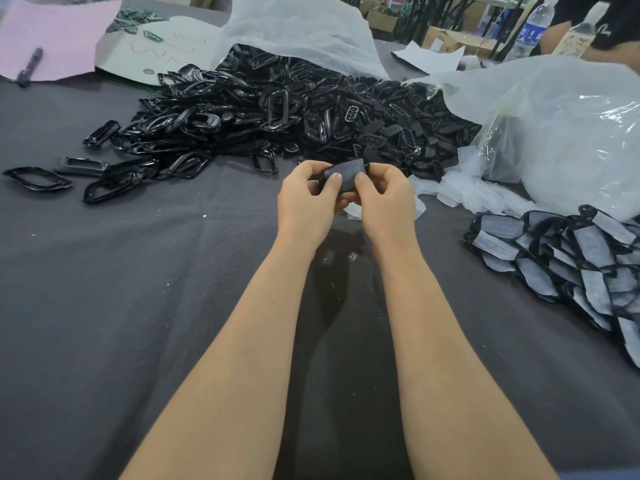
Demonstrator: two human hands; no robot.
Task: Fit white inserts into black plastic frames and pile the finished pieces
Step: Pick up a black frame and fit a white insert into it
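Loose black frames [101, 133]: a handful lie scattered flat at the far left of the worktop [138, 306], which is covered in dark grey cloth.
Pink sheet [65, 32]: at the far left corner, behind the scattered frames, with a dark marker [30, 65] lying on it.
White card [166, 46]: just right of the pink sheet, with red scribbles on it.
Heap of black frames [277, 109]: a big glossy mound across the middle of the far side, spilling out from under a thin white plastic bag [304, 26].
Left hand [306, 199]: holding the held piece [346, 173] by its left end, thumb on the near face and fingers curled behind.
Held piece: a small black part with a flat, dull grey face, lifted above the worktop just in front of the heap's near edge; whether an insert sits in it I cannot tell.
Right hand [384, 199]: pinching the same piece by its right end, thumb on the face and fingers wrapped behind it.
Second plastic bag [571, 133]: large and crumpled, to the right of the hands.
Pile of finished pieces [568, 258]: black frames filled with pale grey-white inserts, overlapping at the right edge, in front of that bag.
Bottles [531, 29]: two clear ones standing at the far right, beside another person's arm [620, 46].
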